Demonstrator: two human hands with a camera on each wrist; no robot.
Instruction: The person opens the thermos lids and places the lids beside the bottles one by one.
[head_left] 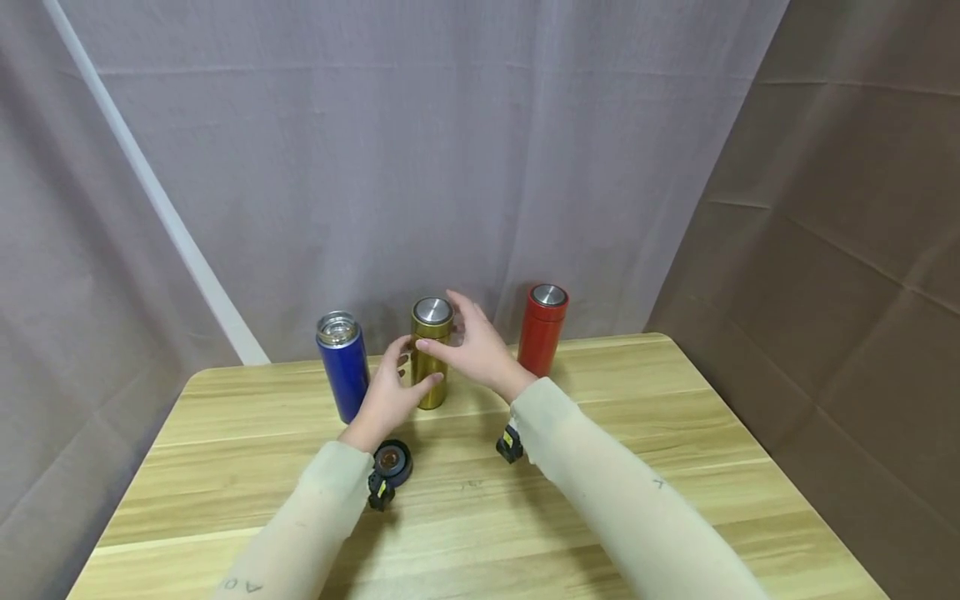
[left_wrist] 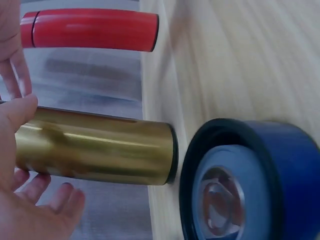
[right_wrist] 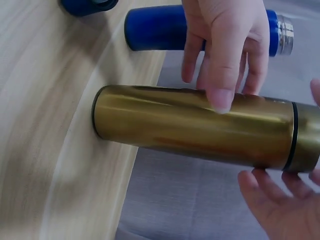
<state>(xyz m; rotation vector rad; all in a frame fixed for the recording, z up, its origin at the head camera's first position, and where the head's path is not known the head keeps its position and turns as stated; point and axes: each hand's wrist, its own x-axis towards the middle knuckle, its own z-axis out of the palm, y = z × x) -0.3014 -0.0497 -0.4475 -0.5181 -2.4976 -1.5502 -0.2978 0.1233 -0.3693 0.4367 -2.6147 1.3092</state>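
A gold thermos [head_left: 430, 367] with a silver-topped lid [head_left: 433, 311] stands upright between my two hands. My left hand [head_left: 386, 396] is at its left side, low on the body, with thumb and fingers spread about it. In the right wrist view the left thumb [right_wrist: 221, 97] overlaps the gold body. My right hand [head_left: 480, 350] is higher up at the right, fingers spread around the lid end. Left of them stands a blue thermos [head_left: 345, 379], its steel mouth uncovered. A dark blue lid [left_wrist: 295, 170] lies upside down on the table, near my left wrist.
A red thermos [head_left: 542, 329], lid on, stands to the right behind my right wrist. The wooden table [head_left: 675, 433] ends just behind the thermoses, against a grey curtain [head_left: 420, 150]. A brown cloth wall [head_left: 840, 292] hangs along the right side.
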